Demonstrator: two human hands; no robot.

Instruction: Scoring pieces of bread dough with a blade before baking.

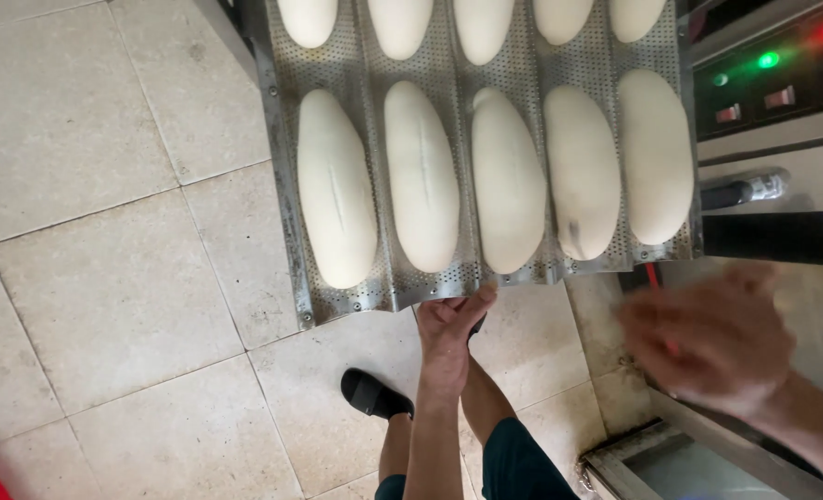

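I see the perforated metal baguette tray [560, 69] sticking out over the tiled floor, its near edge pinched by my left hand [452, 324], thumb on top and fingers curled under the rim. The tray is thin grey sheet, pressed into parallel rounded channels and dotted all over with small holes. Each channel in the near row cradles one raw dough loaf: pale, smooth, matte, plump in the middle and tapering to blunt ends. The leftmost loaf [336, 188] and the second loaf [421, 176] each carry a shallow lengthwise slash; the other three look unscored from here, and one has a small dark mark near its close end. Every loaf's long axis runs along its channel, pointing from me toward the far rack, where a second row [482, 26] is cut off by the frame. My right hand [708, 338] hovers to the right below the tray, blurred, so I cannot tell its finger state. Beside it stands a steel oven panel [782, 83] with lit green and red lamps. Large beige floor tiles [106, 278] lie below.
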